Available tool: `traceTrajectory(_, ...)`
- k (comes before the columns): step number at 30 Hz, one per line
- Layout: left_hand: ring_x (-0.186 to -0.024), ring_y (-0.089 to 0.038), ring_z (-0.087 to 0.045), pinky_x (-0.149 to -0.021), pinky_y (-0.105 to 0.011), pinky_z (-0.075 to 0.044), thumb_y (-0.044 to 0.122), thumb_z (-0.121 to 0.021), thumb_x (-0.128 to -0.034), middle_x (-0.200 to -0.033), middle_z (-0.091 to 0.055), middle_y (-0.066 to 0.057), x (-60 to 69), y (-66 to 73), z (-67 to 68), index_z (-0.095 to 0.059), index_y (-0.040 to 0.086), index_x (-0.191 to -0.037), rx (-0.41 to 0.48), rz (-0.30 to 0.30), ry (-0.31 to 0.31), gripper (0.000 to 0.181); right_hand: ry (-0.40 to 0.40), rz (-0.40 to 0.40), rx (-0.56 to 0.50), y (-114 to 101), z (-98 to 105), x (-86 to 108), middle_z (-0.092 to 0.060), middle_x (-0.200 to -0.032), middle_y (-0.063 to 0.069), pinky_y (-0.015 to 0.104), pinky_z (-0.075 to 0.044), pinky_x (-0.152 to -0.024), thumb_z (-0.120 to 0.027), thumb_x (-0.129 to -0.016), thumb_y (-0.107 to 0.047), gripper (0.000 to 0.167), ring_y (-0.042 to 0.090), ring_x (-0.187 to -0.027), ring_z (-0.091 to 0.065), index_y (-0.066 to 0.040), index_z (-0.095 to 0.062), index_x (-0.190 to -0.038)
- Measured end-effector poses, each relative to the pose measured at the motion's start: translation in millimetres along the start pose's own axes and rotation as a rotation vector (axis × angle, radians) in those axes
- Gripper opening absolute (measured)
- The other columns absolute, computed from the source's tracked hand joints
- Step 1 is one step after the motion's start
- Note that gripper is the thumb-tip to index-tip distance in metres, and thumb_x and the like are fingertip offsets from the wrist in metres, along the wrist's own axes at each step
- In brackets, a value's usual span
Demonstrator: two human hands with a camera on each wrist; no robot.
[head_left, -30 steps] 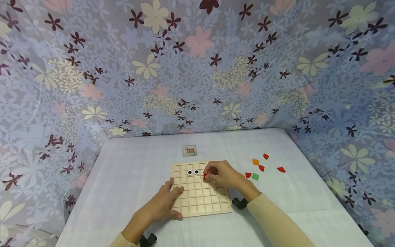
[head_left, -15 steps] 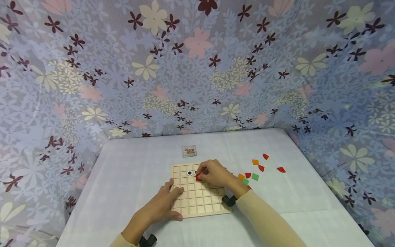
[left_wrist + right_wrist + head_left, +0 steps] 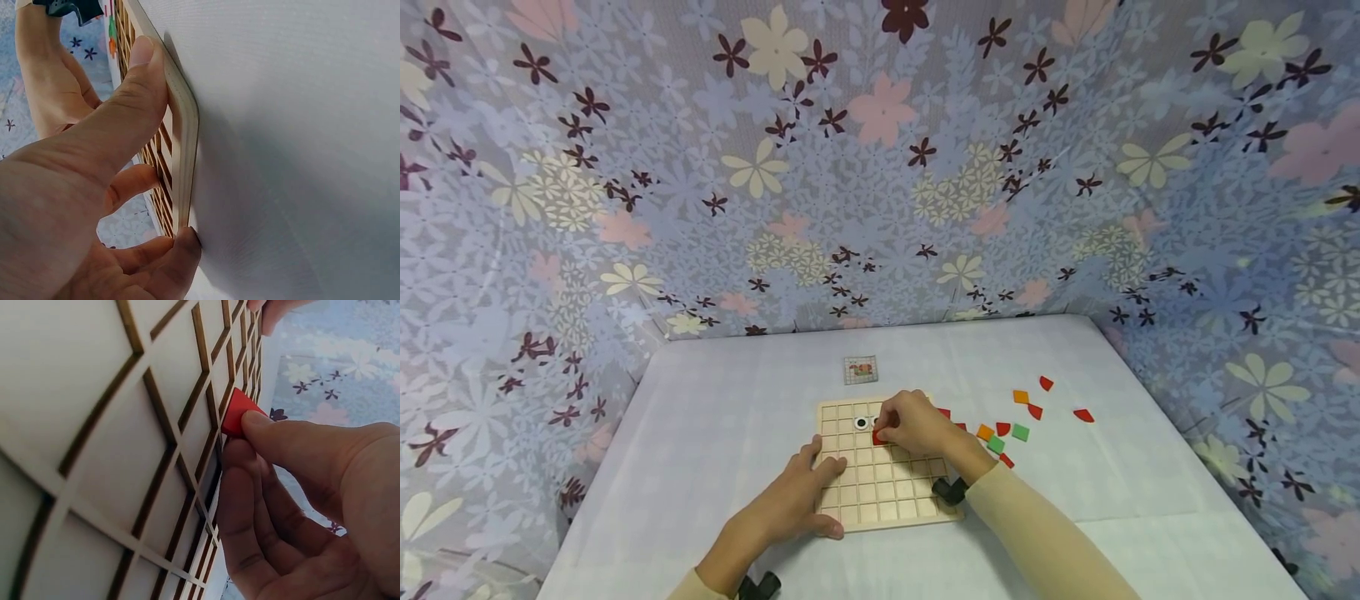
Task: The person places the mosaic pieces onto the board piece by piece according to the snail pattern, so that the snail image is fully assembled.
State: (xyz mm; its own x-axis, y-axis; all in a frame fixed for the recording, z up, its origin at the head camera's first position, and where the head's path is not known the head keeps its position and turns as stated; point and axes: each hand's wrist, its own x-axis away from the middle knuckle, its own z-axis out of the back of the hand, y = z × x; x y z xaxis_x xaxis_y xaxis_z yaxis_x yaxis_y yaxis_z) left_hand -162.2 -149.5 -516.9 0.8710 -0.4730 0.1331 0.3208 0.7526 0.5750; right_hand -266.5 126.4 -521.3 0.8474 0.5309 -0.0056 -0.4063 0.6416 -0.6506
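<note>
A square wooden grid board (image 3: 880, 492) lies on the table in the head view. Two white eye tiles (image 3: 861, 423) with black pupils sit in its upper part, the right one partly covered. My right hand (image 3: 910, 423) pinches a red tile (image 3: 235, 412) between thumb and fingers at the grid, just below the eyes. Whether the tile lies fully inside a cell is hidden by the fingers. My left hand (image 3: 797, 492) rests spread at the board's near left corner, its thumb (image 3: 147, 69) on the rim and other fingers at the left side.
Loose red, orange (image 3: 985, 432) and green (image 3: 1020, 432) pieces lie on the white tablecloth right of the board, some near my right wrist. A small picture card (image 3: 861, 369) lies beyond the board. Floral cloth (image 3: 880, 192) rises behind the table.
My right hand has moved left across the board with the red tile, from right of the eyes to just below them, then stays nearly still. My left hand keeps its place.
</note>
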Motion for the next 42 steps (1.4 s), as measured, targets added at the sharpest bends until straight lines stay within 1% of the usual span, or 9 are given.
traceTrajectory(8, -0.162, -0.068, -0.045, -0.123, -0.073, -0.054, 0.039, -0.107, -0.0761, -0.182, -0.030, -0.045, -0.3, 0.3, 0.7, -0.065, 0.006, -0.162, -0.010, -0.004, 0.005, 0.101, 0.021, -0.033, 0.002, -3, -2, -0.7, -0.083, -0.089, -0.003, 0.028, -0.055, -0.076, -0.087, -0.105, -0.008, 0.010, 0.008, -0.080, -0.066, -0.013, -0.088, -0.096)
traceTrajectory(15, -0.161, -0.070, -0.045, -0.123, -0.073, -0.054, 0.039, -0.107, -0.0762, -0.180, -0.030, -0.047, 0.5, 0.3, 1.7, -0.064, 0.005, -0.162, -0.015, -0.020, -0.004, 0.102, 0.025, -0.044, -0.006, -5, -4, 0.1, -0.086, -0.088, -0.004, 0.026, -0.062, -0.078, -0.088, -0.103, -0.005, 0.015, 0.003, -0.080, -0.072, -0.012, -0.090, -0.090)
traceTrajectory(20, -0.161, -0.069, -0.045, -0.122, -0.073, -0.054, 0.040, -0.107, -0.0768, -0.181, -0.029, -0.047, 0.2, 0.2, 2.4, -0.064, 0.005, -0.162, -0.014, -0.019, -0.004, 0.102, 0.020, -0.051, 0.006, -7, -3, 0.6, -0.086, -0.088, -0.005, 0.029, -0.061, -0.079, -0.089, -0.103, -0.007, 0.014, 0.004, -0.081, -0.071, -0.013, -0.091, -0.091)
traceTrajectory(25, -0.161, -0.070, -0.045, -0.122, -0.074, -0.054, 0.041, -0.107, -0.0770, -0.181, -0.030, -0.047, -0.2, -0.8, 1.4, -0.064, 0.005, -0.162, -0.012, -0.022, -0.004, 0.102, 0.001, -0.039, 0.036, -7, 2, 3.0, -0.086, -0.092, -0.007, 0.030, -0.061, -0.081, -0.089, -0.104, -0.010, 0.011, 0.005, -0.086, -0.071, -0.014, -0.091, -0.094)
traceTrajectory(29, -0.161, -0.070, -0.045, -0.123, -0.074, -0.054, 0.042, -0.106, -0.0774, -0.181, -0.030, -0.047, 0.0, -2.2, -1.3, -0.064, 0.006, -0.163, -0.010, -0.018, -0.008, 0.102, 0.004, -0.049, 0.019, -1, 7, 6.8, -0.086, -0.098, -0.008, 0.029, -0.062, -0.080, -0.088, -0.105, -0.012, 0.009, 0.005, -0.089, -0.072, -0.017, -0.091, -0.097)
traceTrajectory(32, -0.162, -0.069, -0.045, -0.123, -0.074, -0.054, 0.042, -0.106, -0.0776, -0.181, -0.030, -0.046, 0.5, -2.6, -2.7, -0.064, 0.007, -0.163, -0.009, -0.013, -0.009, 0.101, 0.035, -0.054, -0.004, 5, 15, 9.9, -0.086, -0.099, -0.005, 0.029, -0.064, -0.079, -0.086, -0.106, -0.009, 0.009, 0.006, -0.088, -0.074, -0.014, -0.091, -0.100)
traceTrajectory(35, -0.162, -0.068, -0.045, -0.123, -0.073, -0.054, 0.042, -0.106, -0.0773, -0.182, -0.029, -0.045, 1.3, -2.7, -3.3, -0.064, 0.008, -0.163, -0.010, -0.007, -0.009, 0.102, 0.075, -0.056, 0.002, 13, 24, 13.0, -0.086, -0.100, -0.002, 0.028, -0.063, -0.078, -0.085, -0.106, -0.007, 0.007, 0.007, -0.087, -0.073, -0.012, -0.090, -0.105)
traceTrajectory(39, -0.163, -0.067, -0.044, -0.124, -0.071, -0.054, 0.042, -0.107, -0.0766, -0.183, -0.028, -0.044, 2.1, -2.1, -3.1, -0.064, 0.008, -0.164, -0.004, 0.002, -0.008, 0.103, 0.119, -0.102, 0.001, 29, 36, 17.9, -0.084, -0.106, 0.002, 0.030, -0.062, -0.077, -0.081, -0.109, -0.008, 0.010, 0.012, -0.090, -0.072, -0.010, -0.089, -0.115)
traceTrajectory(42, -0.164, -0.067, -0.043, -0.125, -0.072, -0.053, 0.041, -0.107, -0.0763, -0.184, -0.028, -0.044, 2.6, -2.1, -2.3, -0.064, 0.007, -0.164, 0.007, 0.006, -0.003, 0.103, 0.145, -0.135, 0.006, 45, 43, 20.7, -0.085, -0.112, 0.006, 0.034, -0.064, -0.078, -0.078, -0.112, -0.009, 0.014, 0.016, -0.094, -0.074, -0.009, -0.088, -0.122)
